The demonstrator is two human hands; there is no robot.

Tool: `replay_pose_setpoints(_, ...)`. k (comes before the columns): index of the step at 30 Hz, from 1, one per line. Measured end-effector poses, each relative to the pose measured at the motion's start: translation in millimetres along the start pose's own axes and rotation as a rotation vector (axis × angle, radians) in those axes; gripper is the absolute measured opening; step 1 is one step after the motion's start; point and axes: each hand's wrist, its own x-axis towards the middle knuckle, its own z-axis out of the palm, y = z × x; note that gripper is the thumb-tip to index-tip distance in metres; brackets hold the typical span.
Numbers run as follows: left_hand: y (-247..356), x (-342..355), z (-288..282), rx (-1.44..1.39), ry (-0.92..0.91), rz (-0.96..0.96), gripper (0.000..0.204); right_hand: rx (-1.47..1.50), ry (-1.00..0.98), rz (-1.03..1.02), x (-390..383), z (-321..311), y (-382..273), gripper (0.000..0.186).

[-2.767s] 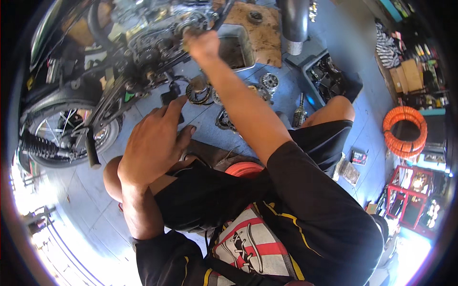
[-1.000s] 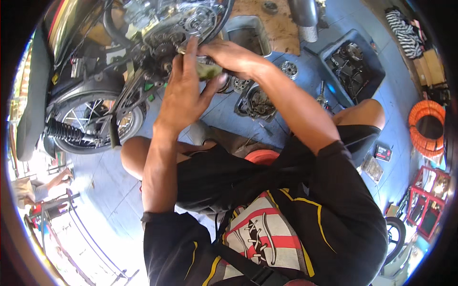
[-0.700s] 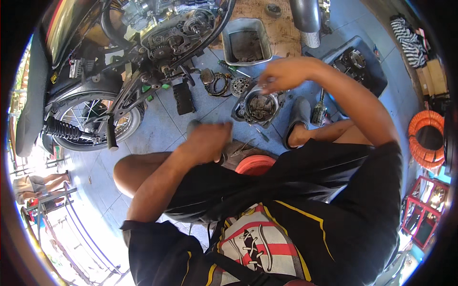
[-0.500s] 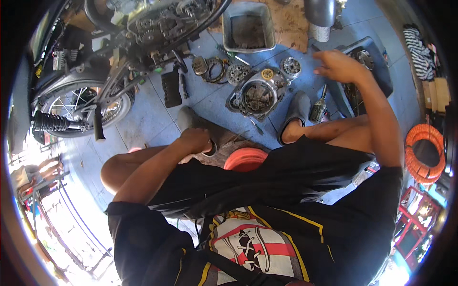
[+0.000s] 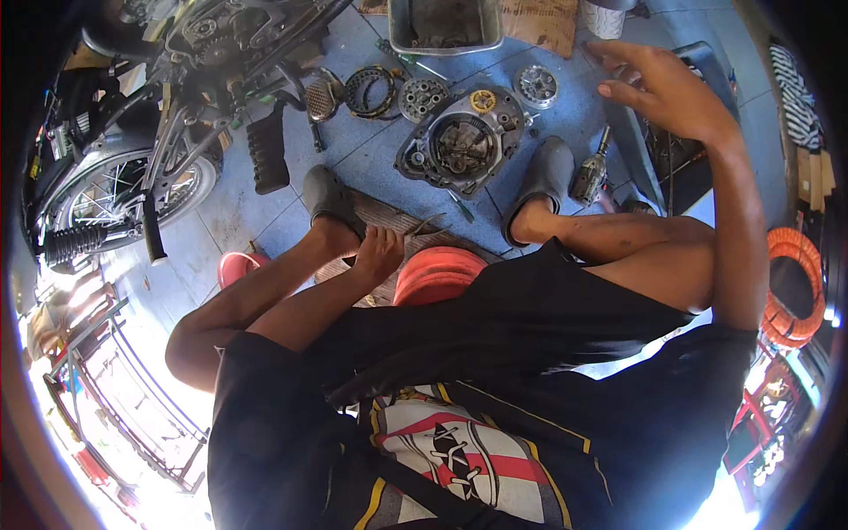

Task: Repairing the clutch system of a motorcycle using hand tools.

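Blue-grey bin [image 5: 634, 159]: just below the person's right hand [image 5: 662, 93], right of the right clog; looks stiff, and with dark metal parts inside I'd expect real weight, so hold opposite rims.
Right hand: fingers loosely spread, thumb apart, nothing seen in them; I can't tell whether it touches the bin.
Left hand [image 5: 380, 253]: fingers curled, close to the left clog; I can't tell whether they grip anything.
Thin dark piece [image 5: 428, 227]: over the wooden board [image 5: 375, 208], beside those fingers; probably light and stiff, best pinched mid-length.
Metal casing [image 5: 464, 146]: on the blue tiles between and beyond the feet; likely heavy, hard, perhaps oily, so grip both outer edges.
Count: one bin, one casing, two round drilled hubs [image 5: 422, 99], two grey clogs [image 5: 329, 193], one metal pan [image 5: 397, 31], one red stool [image 5: 440, 276]; loose rings [image 5: 371, 93] overlap, number unclear.
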Motion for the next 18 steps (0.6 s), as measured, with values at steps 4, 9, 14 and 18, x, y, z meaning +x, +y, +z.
replay_pose_setpoints(4, -15.1, -1.0, -16.2, 0.039, -0.197, -0.117, 0.019, 0.006, 0.048, 0.013, -3.0, -8.7, 1.2, 0.051)
replay_pose_setpoints(9, -30.7, 4.1, -2.4, -0.144, -0.203, -0.071, 0.018, 0.025, 0.091, 0.021, -7.1, -16.9, -2.0, 0.051)
replay_pose_setpoints(14, -23.8, -3.8, 26.0, -0.016, -0.146, 0.017, 0.015, -0.038, 0.135, -0.037, -6.7, -19.9, -3.4, 0.052)
replay_pose_setpoints(18, -23.0, -11.5, 22.7, 0.097, -0.034, -0.028, 0.016, -0.06, 0.18, -0.041, -11.8, -18.9, -2.4, 0.053)
